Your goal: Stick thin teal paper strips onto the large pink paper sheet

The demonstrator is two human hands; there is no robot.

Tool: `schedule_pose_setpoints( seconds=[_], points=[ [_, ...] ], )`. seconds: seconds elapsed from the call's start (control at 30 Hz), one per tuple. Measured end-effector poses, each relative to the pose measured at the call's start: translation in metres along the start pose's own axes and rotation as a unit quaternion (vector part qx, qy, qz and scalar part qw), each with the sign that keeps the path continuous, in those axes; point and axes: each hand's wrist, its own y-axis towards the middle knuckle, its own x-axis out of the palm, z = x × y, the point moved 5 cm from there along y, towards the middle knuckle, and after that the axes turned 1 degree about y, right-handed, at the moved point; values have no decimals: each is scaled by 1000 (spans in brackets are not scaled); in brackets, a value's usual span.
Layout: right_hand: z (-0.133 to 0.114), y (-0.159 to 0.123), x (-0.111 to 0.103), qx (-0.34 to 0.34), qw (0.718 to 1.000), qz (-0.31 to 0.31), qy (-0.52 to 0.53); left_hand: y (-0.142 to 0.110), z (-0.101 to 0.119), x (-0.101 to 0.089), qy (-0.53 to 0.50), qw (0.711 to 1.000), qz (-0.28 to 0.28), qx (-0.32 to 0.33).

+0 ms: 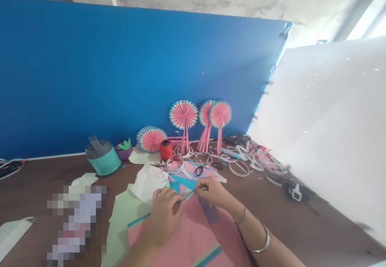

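A pink paper sheet [193, 235] with blue and cream strips along its edges lies in front of me. My left hand [165, 214] is closed, fingers curled over the far edge with the blue strip passing between thumb and forefinger. My right hand [211, 190] pinches the same edge further to the right, its fingertips pressed together. Under the pink sheet on the left is pale green paper [129, 206]. Crumpled white paper [150, 180] lies just beyond my left hand, and blue paper pieces [183, 181] lie beyond the space between the hands.
Pink pleated paper rosettes [183, 115] lean against the blue board [135, 70]. A teal and grey container [105, 160], purple pot [124, 151], red thread spool [166, 150] and tape rings [175, 164] stand behind. Paper strips [256, 160] and a dark tool [295, 191] lie right.
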Motion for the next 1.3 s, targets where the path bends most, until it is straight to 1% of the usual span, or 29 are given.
schedule_pose_setpoints(
  seconds=[0.1, 0.17, 0.2, 0.27, 0.3, 0.37, 0.4, 0.47, 0.5, 0.53, 0.57, 0.6, 0.63, 0.67, 0.73, 0.77, 0.8, 0.83, 0.87, 0.93, 1.03, 1.1, 1.13, 1.2, 1.3],
  points=[
    [7, 7, -16, 5, 993, 106, 59, 0, -9, -5, -13, 999, 42, -15],
    [15, 11, -27, 10, 986, 150, 76, 1, -18, -8, -48, 996, 71, -36],
    [19, 13, -31, 9, 985, 162, 56, 2, -23, -9, -74, 993, 82, -48],
    [23, 14, -38, -1, 982, 187, -38, 4, -32, -11, -138, 983, 99, -71],
    [24, 14, -41, -10, 974, 205, -96, 5, -37, -11, -171, 976, 106, -85],
    [23, 13, -45, -44, 948, 256, -186, 7, -46, -12, -228, 959, 117, -123],
    [22, 12, -47, -66, 934, 285, -205, 7, -51, -12, -250, 949, 121, -149],
    [20, 9, -51, -108, 918, 332, -188, 7, -59, -12, -285, 929, 126, -199],
    [21, 9, -51, -117, 921, 338, -156, 7, -63, -12, -301, 920, 130, -216],
    [23, 10, -52, -112, 930, 333, -106, 7, -65, -13, -313, 913, 137, -225],
    [26, 13, -53, -97, 943, 317, -34, 7, -67, -13, -320, 909, 146, -226],
    [30, 15, -52, -78, 951, 294, 60, 7, -69, -15, -318, 908, 158, -223],
    [33, 17, -52, -62, 946, 269, 169, 7, -70, -16, -310, 910, 169, -218],
    [35, 19, -53, -51, 926, 245, 282, 7, -71, -17, -295, 913, 181, -215],
    [37, 21, -56, -50, 856, 211, 470, 7, -72, -18, -268, 920, 191, -213],
    [38, 22, -59, -54, 820, 201, 533, 7, -72, -19, -257, 925, 187, -209],
    [40, 22, -63, -55, 790, 198, 578, 8, -70, -20, -246, 931, 180, -201],
    [42, 23, -67, -54, 768, 196, 607, 9, -68, -21, -231, 939, 171, -189],
    [44, 23, -70, -56, 753, 193, 627, 10, -65, -22, -208, 948, 162, -175],
    [46, 24, -78, -68, 739, 189, 643, 12, -58, -26, -147, 966, 147, -151],
    [43, 23, -86, -81, 743, 187, 637, 15, -51, -25, -65, 983, 108, -133],
    [39, 22, -88, -55, 759, 181, 623, 17, -47, -21, -44, 989, 78, -119],
    [36, 21, -87, -36, 772, 176, 609, 17, -46, -18, -42, 991, 64, -111],
    [29, 19, -83, -6, 809, 157, 567, 18, -42, -11, -43, 995, 32, -86],
    [17, 17, -72, -4, 882, 134, 452, 17, -32, -4, -40, 998, -22, -43]
  ],
)
